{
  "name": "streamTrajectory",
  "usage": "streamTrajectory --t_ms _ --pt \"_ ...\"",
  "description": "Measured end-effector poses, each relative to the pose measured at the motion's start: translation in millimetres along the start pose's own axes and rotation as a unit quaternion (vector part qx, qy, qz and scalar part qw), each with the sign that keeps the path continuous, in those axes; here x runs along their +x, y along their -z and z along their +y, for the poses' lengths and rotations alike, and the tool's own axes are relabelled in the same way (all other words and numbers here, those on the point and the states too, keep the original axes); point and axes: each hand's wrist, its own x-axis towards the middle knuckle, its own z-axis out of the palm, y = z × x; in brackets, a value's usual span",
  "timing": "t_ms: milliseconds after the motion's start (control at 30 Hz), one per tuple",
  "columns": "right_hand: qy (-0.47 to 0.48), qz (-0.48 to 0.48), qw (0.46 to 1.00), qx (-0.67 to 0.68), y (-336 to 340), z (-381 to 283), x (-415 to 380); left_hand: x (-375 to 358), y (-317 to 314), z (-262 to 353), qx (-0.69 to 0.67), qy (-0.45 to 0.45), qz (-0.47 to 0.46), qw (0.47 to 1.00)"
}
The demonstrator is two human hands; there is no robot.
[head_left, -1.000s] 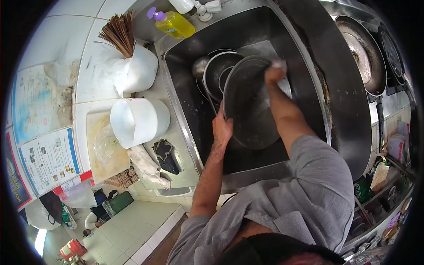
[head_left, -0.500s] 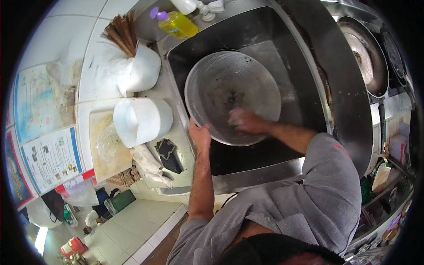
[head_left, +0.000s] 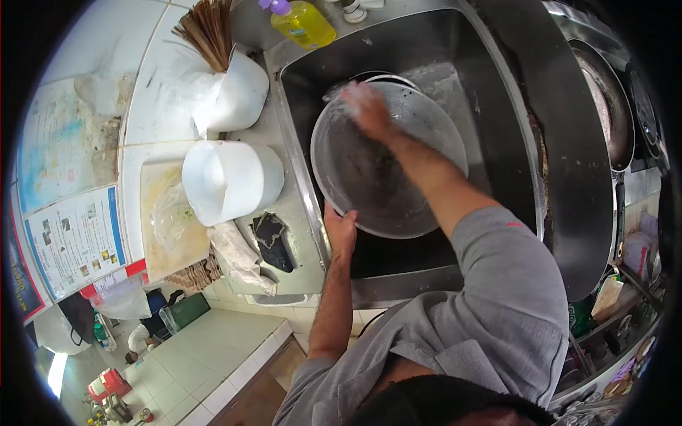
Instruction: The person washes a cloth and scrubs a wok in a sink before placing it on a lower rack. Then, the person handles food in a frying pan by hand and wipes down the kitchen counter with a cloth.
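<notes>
A large round metal bowl (head_left: 426, 156) sits tilted in the steel sink (head_left: 490, 234), its inside wet and smeared with suds. My left hand (head_left: 342, 231) is closed on the near left part of its rim, thumb over the edge. At the far left part of the rim, my right hand (head_left: 368, 110) reaches across the bowl. Motion blurs its fingers and whitish foam shows about them, so I cannot make out whether anything is in them. Behind the bowl, part of another pale round rim (head_left: 394, 78) and a thin wire handle show.
A yellow soap bottle (head_left: 305, 27) stands behind the sink. Along the left are two white tubs (head_left: 245, 92) (head_left: 234, 181), one with a stick brush (head_left: 206, 32), plus a cloth (head_left: 241, 255), a black pad (head_left: 272, 241) and a cutting board (head_left: 167, 255). Pans (head_left: 611, 106) are at right.
My right hand has swept from the near middle of the bowl to its far left rim. My left hand keeps its hold on the rim. The camera view has shifted slightly.
</notes>
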Motion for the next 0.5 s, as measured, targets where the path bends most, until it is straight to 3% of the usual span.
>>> streamTrajectory --t_ms 33,100,133,167,233,267,333,400,433,500 --pt "0.003 -0.002 1.000 0.005 -17 18 -22 1 -1 -1 -0.012 0.003 -0.001 1.000" --pt "-0.166 -0.062 0.940 -0.291 -65 72 -81 10 -3 -2 -0.031 0.007 0.004 0.999" --pt "-0.277 -0.071 0.936 -0.205 -5 21 -41 17 -9 -4 -0.060 0.016 -0.005 0.998" --pt "-0.270 -0.074 0.936 -0.213 8 -10 -48 24 -17 -5 -0.092 0.021 -0.016 0.995" --pt "-0.142 -0.180 0.973 0.019 21 -47 -59 35 -23 -15 -0.106 0.001 -0.034 0.994" --pt "-0.141 -0.183 0.973 0.016 32 -45 -65 37 -26 -16 -0.104 0.005 -0.018 0.994" --pt "-0.092 -0.272 0.930 0.229 69 -22 -96 40 -28 -22 -0.105 0.018 -0.002 0.994" --pt "-0.104 -0.389 0.909 0.105 123 -2 -117 50 -23 -30 -0.134 0.094 0.008 0.986" --pt "-0.098 -0.394 0.908 0.107 127 -11 -127 55 -22 -36 -0.139 0.096 0.015 0.986" --pt "-0.233 -0.393 0.844 0.281 130 -33 -131 60 -28 -48 -0.135 0.183 -0.017 0.974"
